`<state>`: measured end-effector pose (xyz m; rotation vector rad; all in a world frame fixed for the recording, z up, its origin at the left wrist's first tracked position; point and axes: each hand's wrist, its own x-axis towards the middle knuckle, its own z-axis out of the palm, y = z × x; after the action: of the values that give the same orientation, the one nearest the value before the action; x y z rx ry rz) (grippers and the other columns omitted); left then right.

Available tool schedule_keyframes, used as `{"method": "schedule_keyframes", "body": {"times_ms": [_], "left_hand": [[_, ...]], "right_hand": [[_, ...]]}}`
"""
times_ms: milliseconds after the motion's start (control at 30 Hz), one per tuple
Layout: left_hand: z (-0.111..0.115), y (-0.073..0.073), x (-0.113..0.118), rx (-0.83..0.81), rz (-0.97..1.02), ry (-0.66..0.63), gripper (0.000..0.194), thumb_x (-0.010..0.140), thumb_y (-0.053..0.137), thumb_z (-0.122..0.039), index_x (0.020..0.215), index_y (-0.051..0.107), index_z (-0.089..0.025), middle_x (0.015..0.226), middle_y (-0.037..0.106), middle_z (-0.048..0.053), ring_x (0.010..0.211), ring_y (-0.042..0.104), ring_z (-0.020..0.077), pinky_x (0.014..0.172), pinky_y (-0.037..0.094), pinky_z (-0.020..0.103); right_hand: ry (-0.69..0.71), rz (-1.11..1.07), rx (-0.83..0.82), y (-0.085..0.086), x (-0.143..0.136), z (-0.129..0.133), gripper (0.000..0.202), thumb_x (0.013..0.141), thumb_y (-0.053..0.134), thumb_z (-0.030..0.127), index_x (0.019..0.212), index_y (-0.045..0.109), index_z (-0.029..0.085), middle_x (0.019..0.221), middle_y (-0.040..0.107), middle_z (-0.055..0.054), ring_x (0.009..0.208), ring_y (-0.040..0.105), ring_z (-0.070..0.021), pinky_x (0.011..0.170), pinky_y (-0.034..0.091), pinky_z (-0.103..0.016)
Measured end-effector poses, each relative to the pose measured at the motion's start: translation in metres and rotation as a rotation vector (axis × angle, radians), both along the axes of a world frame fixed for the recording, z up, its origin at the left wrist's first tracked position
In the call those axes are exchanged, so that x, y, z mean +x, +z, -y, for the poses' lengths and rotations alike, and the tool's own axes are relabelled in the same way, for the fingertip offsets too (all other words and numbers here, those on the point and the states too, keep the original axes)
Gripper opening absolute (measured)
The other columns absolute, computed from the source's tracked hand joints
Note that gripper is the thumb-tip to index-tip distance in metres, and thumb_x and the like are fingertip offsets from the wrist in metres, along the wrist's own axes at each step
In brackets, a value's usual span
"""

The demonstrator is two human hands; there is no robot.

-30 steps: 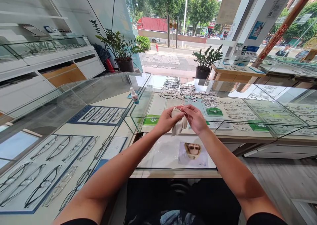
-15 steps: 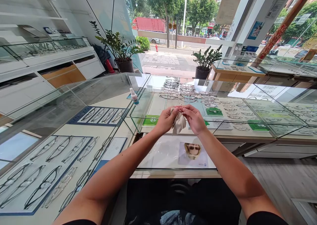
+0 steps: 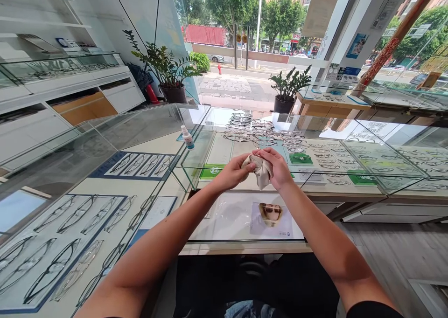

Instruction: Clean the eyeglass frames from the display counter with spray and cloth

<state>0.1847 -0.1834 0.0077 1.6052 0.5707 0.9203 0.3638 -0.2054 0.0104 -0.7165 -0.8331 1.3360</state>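
Note:
A beige cloth [image 3: 263,172] is bunched between my two hands above the glass counter, its loose end hanging down. My left hand [image 3: 235,172] pinches the cloth from the left, thumb pointing toward the middle. From the right, my right hand [image 3: 278,166] has its fingers closed over the upper part of the cloth. The fingertips of both hands nearly meet at the top. Whether something small lies inside the folds is hidden. Below the hands, a card with a picture of a face in sunglasses [image 3: 271,219] lies on the counter.
A small white spray bottle [image 3: 187,138] stands on the glass left of my hands. Rows of eyeglasses [image 3: 264,131] lie beyond them, with more glasses on a tray [image 3: 75,220] at the left. Potted plants [image 3: 285,89] stand behind the counter.
The cloth has shifted right and is now spread between both hands, with my right fingers folded over it. My left thumb has moved onto the front of the cloth.

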Motion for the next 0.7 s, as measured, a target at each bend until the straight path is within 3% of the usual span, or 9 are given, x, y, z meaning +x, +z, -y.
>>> {"method": "schedule_keyframes", "body": {"times_ms": [233, 433, 567, 700], "left_hand": [[0.006, 0.001, 0.006, 0.033, 0.026, 0.231, 0.062, 0.080, 0.093, -0.063, 0.112, 0.080, -0.012, 0.090, 0.078, 0.006, 0.079, 0.065, 0.0178, 0.075, 0.052, 0.029], [0.010, 0.001, 0.010, 0.122, 0.032, 0.404, 0.069, 0.087, 0.077, -0.081, 0.099, 0.081, -0.013, 0.086, 0.077, 0.007, 0.078, 0.064, 0.0187, 0.073, 0.050, 0.029], [0.007, 0.001, 0.010, 0.114, 0.019, 0.369, 0.078, 0.088, 0.068, -0.092, 0.095, 0.080, -0.015, 0.081, 0.073, 0.006, 0.077, 0.062, 0.0186, 0.075, 0.050, 0.030], [0.004, 0.002, 0.006, 0.075, 0.007, 0.191, 0.075, 0.090, 0.070, -0.089, 0.100, 0.078, -0.015, 0.076, 0.067, 0.003, 0.071, 0.054, 0.0160, 0.069, 0.047, 0.029]], "right_hand": [[0.049, 0.017, 0.001, -0.002, -0.010, 0.004, 0.035, 0.067, 0.105, 0.049, 0.078, 0.080, 0.027, 0.106, 0.089, -0.002, 0.091, 0.080, -0.0179, 0.080, 0.064, -0.028], [0.076, 0.029, 0.049, -0.005, -0.017, 0.006, 0.038, 0.070, 0.103, 0.056, 0.081, 0.080, 0.027, 0.101, 0.088, -0.001, 0.090, 0.078, -0.0171, 0.082, 0.062, -0.029], [0.049, 0.044, 0.028, -0.006, -0.014, 0.003, 0.034, 0.071, 0.101, 0.052, 0.082, 0.080, 0.027, 0.097, 0.087, -0.001, 0.086, 0.077, -0.0162, 0.081, 0.061, -0.028], [0.036, -0.004, -0.005, -0.002, -0.007, 0.000, 0.034, 0.066, 0.104, 0.045, 0.075, 0.076, 0.026, 0.094, 0.087, -0.002, 0.086, 0.079, -0.0185, 0.082, 0.064, -0.031]]}}
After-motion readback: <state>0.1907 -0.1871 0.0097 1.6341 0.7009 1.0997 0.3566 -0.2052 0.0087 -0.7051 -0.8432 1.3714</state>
